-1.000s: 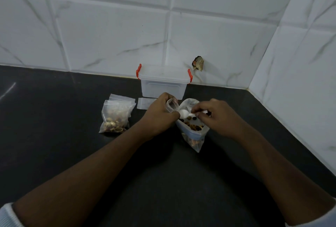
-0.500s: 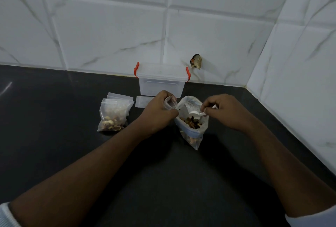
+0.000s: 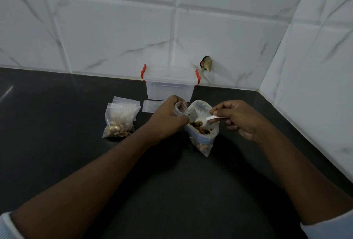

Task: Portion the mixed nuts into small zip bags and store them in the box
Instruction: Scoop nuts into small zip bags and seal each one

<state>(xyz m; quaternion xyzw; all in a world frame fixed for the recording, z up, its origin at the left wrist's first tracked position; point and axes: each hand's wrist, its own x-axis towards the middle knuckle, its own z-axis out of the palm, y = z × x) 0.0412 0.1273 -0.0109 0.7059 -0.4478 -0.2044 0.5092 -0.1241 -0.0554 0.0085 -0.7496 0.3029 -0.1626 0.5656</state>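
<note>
While left hand (image 3: 168,117) grips a zip bag (image 3: 180,107) and right hand (image 3: 240,119) pinches a spoon (image 3: 210,119), the box (image 3: 170,88) stands close behind.

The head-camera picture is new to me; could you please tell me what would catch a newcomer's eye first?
At the centre, the left hand holds a small zip bag open while the right hand pinches a white spoon at the mouth of the open bag of mixed nuts on the dark counter. Behind them, against the tiled wall, stands a clear box with red latches, lid on. To the left lie filled zip bags.
</note>
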